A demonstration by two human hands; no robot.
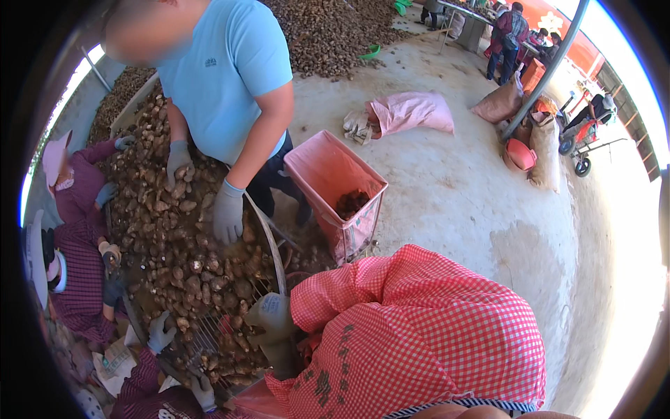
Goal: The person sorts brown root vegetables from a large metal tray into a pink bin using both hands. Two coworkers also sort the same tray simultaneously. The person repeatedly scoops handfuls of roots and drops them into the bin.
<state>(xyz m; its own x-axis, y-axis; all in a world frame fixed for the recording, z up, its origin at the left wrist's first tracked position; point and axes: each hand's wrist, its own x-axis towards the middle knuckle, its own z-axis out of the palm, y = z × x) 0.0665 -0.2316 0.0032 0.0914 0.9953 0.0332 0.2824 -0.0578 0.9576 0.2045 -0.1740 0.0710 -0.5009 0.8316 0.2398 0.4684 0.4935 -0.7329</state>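
Note:
My right hand [270,316], in a grey work glove with writing on it, is at the near edge of a sorting table with a metal-bar grate [205,333]. Its fingers curve over brown taro-like corms [238,343]; whether it grips one is hard to see. My left hand [282,357], also in a grey glove, lies just below the right one, its fingers mostly hidden. Both come out of a red-and-white checked smock [419,335]. A heap of soil-stained corms [183,251] covers the table farther up. A small red thing [225,324] lies among them by the grate.
A co-worker in a light-blue shirt [225,78] reaches over the heap; other gloved workers line the far side. An open pink bin [335,183] holds some corms. A pink sack [411,114] lies on the concrete floor. A metal post [547,73] stands among upright sacks.

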